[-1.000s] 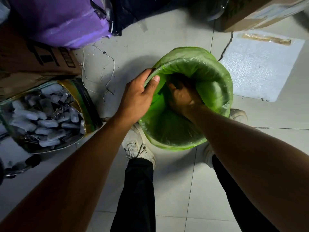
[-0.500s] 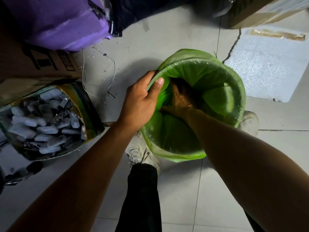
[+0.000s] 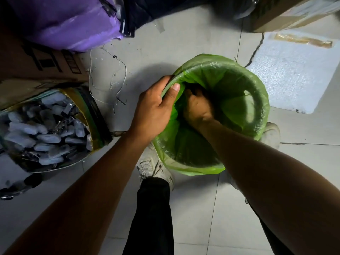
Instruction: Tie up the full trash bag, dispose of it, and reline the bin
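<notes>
A round bin stands on the tiled floor between my feet, lined with a green plastic bag folded over its rim. My left hand grips the bin's left rim, thumb inside over the liner and fingers outside. My right hand reaches down inside the bin near the left wall, against the liner. Its fingers point downward and are hidden in shadow, so I cannot tell whether they hold the plastic.
A clear bag of pale plastic pieces sits on the floor at left. Behind it are a cardboard box and a purple bag. A white foam sheet lies at right, below another box. Loose wire lies near the bin.
The bin's opening has widened and rounded as the liner spread against the wall. My right hand has shifted slightly toward the left wall; my left hand stays on the rim.
</notes>
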